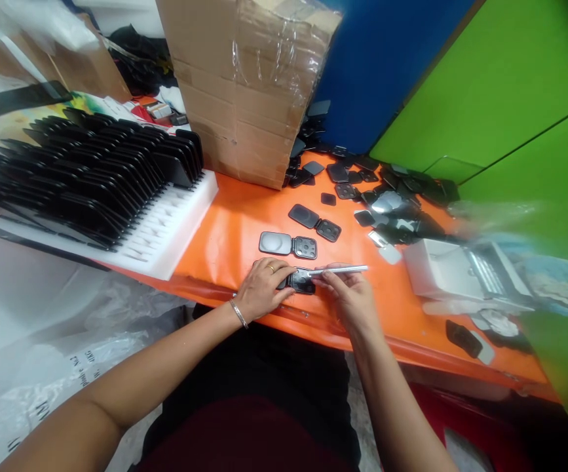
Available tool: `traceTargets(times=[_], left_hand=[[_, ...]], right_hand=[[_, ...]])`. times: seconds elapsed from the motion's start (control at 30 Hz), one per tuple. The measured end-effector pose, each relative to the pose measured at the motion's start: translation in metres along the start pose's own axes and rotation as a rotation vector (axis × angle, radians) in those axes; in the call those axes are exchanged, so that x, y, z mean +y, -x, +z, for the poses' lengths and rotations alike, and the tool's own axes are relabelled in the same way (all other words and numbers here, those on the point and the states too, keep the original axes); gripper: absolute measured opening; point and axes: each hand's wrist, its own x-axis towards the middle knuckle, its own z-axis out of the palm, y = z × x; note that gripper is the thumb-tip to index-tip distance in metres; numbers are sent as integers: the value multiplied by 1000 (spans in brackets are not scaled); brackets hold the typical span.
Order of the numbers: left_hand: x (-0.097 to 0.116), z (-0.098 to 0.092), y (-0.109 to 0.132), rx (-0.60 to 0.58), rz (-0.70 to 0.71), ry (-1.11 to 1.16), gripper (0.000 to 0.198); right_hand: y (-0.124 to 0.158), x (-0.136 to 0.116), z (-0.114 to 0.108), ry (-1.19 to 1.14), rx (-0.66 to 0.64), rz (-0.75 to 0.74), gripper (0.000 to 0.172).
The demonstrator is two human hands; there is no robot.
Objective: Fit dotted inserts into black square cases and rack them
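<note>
My left hand [265, 286] presses a black hinged folding charger [304, 280] flat on the orange table near its front edge, its fingers over the left half. In my right hand [350, 295] is a slim silver pen-like tool [340, 269], pinched between thumb and fingers and lying almost level. The tool's left tip reaches the charger's right half, which has round recesses; whether it touches cannot be made out. Just beyond lie two more unfolded hinged chargers, a nearer one [276, 243] and a farther one [304, 216].
A white foam rack [185, 223] of upright black plates [101, 170] stands at left. Behind is a tall cardboard box [244, 85]. Loose black parts [411, 219] are heaped at the back right, beside a white open box [435, 269]. The orange table [229, 210] ends close before me.
</note>
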Motion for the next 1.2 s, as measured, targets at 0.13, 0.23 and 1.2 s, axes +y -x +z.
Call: traceTargets(times=[0.13,0.23,1.2], left_hand=[[11,-5,-2,-63,-41,-59,37],[22,-10,-3,-137,-107,-111,38],[15,-6,-3,-43,11,-71,57]], right_hand=[[1,-1,-7,-62,110,-8,29],[3,2,-16,-117,159,-14,30],[14,16,-16,111,-22,-57,31]])
